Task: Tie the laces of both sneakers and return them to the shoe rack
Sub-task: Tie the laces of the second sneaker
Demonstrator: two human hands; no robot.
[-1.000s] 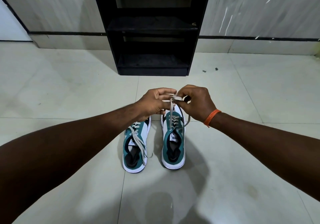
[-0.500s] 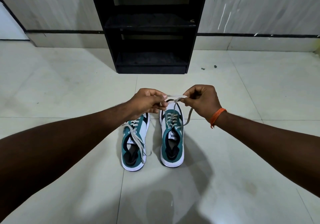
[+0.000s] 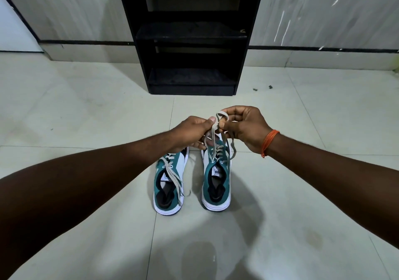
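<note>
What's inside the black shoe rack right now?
The shoe rack shows two bare dark shelves; nothing on them. Its upper compartment is cut off by the frame, so I cannot tell.

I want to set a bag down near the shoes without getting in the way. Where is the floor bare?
Bare tile lies left of the left sneaker, right of the right sneaker, and between the sneakers and the shoe rack. It is crowded above the right sneaker, where left hand and right hand hold its laces.

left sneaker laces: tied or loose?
Loose. The left sneaker has its lace ends trailing untied across the opening onto the floor; both hands are at the right sneaker's lace.
</note>
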